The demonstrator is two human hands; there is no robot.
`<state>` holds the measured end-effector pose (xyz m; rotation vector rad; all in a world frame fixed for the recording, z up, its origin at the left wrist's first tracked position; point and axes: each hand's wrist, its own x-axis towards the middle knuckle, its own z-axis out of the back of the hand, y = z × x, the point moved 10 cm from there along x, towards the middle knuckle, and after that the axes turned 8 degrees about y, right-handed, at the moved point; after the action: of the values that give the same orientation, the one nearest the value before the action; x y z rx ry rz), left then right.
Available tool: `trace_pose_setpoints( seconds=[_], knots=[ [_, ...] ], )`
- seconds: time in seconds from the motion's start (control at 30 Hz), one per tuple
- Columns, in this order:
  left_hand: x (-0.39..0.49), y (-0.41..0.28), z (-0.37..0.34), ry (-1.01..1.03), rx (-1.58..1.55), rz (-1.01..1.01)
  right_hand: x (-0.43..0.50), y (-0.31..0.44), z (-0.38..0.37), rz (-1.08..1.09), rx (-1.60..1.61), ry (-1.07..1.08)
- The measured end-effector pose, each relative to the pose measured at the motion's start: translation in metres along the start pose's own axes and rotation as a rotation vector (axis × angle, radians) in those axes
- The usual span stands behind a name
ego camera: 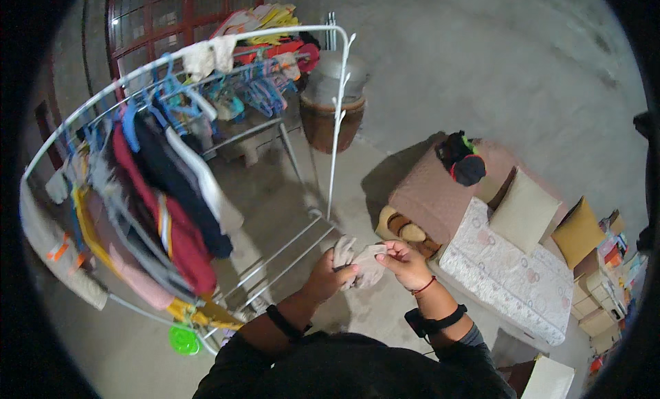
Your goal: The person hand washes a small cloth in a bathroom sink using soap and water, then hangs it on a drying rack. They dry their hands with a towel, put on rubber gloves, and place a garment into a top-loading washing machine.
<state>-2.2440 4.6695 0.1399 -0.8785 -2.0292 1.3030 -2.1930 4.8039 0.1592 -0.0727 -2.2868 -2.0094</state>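
Observation:
Both hands hold a small crumpled beige cloth item (369, 267), possibly a sock, in front of my body. My left hand (330, 275) grips its left side, thumb on top. The fingers and thumb of my right hand (405, 265) pinch its upper right edge. To the left stands a white metal clothes rack (337, 141) with garments on hangers, among them a dark red jacket (180, 244) and a black garment (175, 182). White cloth pieces (206, 56) drape over its top rail.
A sofa with a patterned seat cover (510, 270) stands at the right, bearing a cream cushion (526, 211), a yellow cushion (578, 233) and a black cap (468, 169). Behind the rack is a large brown jar (330, 126). A green basin (184, 339) sits on the floor at lower left.

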Motion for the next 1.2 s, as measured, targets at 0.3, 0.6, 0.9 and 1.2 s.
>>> trace_pose_setpoints(
  seconds=[0.3,0.6,0.9,1.2],
  knots=[
    [0.176,-0.034,0.098,-0.168,0.0,-0.053,0.174,0.03,0.104,0.125,0.25,0.052],
    [0.319,-0.152,0.172,-0.325,0.122,-0.352,0.389,0.128,0.134,0.561,-0.378,0.385],
    [0.361,-0.24,0.224,-0.486,0.01,-0.708,0.538,0.277,0.099,0.992,-0.46,0.534],
    [0.346,-0.188,0.273,-0.51,-0.007,-0.418,0.676,0.379,0.093,0.841,-0.713,0.295]
  ],
)
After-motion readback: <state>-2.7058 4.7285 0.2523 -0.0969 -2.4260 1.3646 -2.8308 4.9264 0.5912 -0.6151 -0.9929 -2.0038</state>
